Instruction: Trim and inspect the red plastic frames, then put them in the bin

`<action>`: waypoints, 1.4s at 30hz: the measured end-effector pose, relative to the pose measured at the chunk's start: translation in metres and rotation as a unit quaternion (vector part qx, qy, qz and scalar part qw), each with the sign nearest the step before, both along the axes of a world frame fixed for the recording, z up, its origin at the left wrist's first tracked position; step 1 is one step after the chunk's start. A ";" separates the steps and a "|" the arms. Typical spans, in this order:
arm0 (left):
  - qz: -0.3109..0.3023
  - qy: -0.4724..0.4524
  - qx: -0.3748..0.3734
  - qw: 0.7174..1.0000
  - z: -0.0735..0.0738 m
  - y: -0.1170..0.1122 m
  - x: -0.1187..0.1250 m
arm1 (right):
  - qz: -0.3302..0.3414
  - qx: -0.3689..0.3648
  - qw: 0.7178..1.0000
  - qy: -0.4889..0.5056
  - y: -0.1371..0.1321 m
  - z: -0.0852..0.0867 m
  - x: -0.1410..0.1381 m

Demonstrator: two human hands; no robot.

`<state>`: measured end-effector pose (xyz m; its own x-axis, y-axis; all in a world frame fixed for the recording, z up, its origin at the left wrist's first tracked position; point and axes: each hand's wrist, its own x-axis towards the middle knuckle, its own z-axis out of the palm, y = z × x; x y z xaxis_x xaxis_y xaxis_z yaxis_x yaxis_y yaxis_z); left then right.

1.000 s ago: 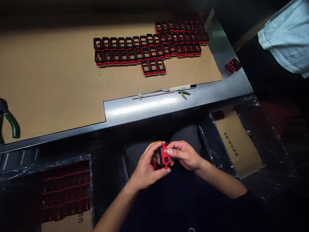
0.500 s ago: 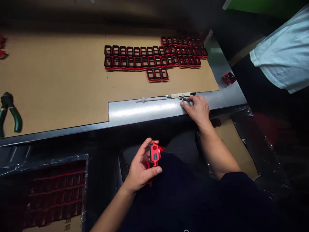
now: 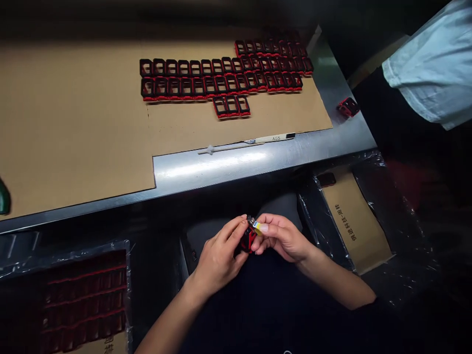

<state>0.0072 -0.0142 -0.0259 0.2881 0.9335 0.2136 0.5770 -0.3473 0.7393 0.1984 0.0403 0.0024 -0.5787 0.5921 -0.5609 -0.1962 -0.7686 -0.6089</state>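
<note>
My left hand (image 3: 223,253) is closed around a red-and-black plastic housing (image 3: 248,240), largely covered by its fingers. My right hand (image 3: 282,236) pinches a small metal tool (image 3: 252,222) with yellow and blue on it, perhaps a nail clipper. Its dark metal end is at the upper edge of the housing, beside my left fingertips; whether they touch, I cannot tell. Both hands are together over my lap, below the table's front edge. On that edge lie a knife (image 3: 275,138) with a white handle marked A55 and a thin stick (image 3: 224,148) with a whitish lump.
Rows of red-and-black housings (image 3: 186,86) stand on cardboard (image 3: 84,128) over a metal table (image 3: 221,164). Another housing (image 3: 348,106) sits at the right corner. Plastic-lined boxes flank my lap, the left box (image 3: 128,295) holding housings. A green handle (image 3: 4,196) shows far left. A person's pale garment (image 3: 429,69) is at right.
My right hand has lifted the small tool off the table edge and brought it to the housing in my left hand. The left hand has turned the housing, and the view has shifted.
</note>
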 end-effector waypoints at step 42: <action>-0.018 -0.189 -0.156 0.969 0.032 -0.009 0.009 | 0.072 0.679 0.689 -0.244 -0.019 0.035 0.037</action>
